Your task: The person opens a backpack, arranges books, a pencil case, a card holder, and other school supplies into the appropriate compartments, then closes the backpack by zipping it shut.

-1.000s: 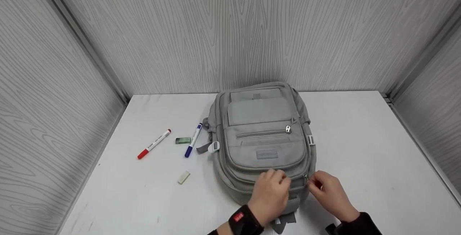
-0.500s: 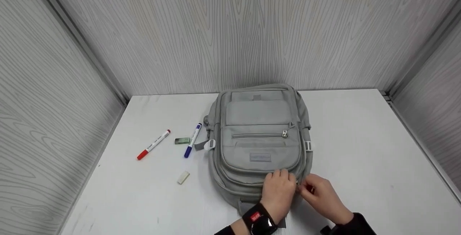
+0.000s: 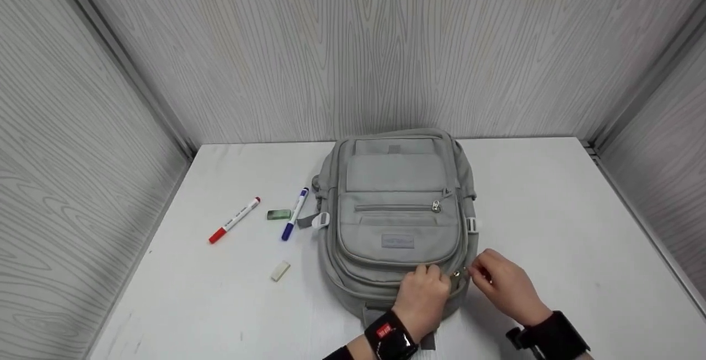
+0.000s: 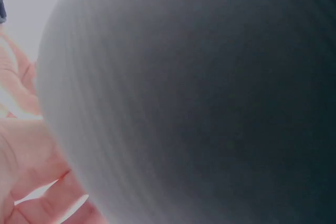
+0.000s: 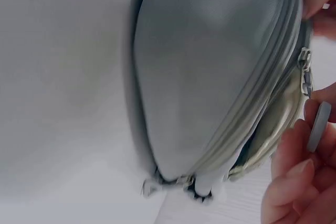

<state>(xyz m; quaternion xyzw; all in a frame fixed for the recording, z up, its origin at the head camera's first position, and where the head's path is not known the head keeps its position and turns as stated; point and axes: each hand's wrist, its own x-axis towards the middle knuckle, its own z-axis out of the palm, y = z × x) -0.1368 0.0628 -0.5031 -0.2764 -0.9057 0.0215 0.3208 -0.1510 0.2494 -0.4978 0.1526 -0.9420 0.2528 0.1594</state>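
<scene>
Left of the backpack [image 3: 398,216] lie two markers [image 3: 295,214], two erasers [image 3: 280,270].

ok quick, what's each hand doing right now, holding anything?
Left hand: fingers curled, gripping the near edge of the grey backpack.
Right hand: pinching the zipper pull at the backpack's near right corner.

Recording booth: a white counter [image 3: 551,227] enclosed on three sides by grey wood-grain panels [image 3: 353,46] with metal corner strips [image 3: 124,62].
</scene>
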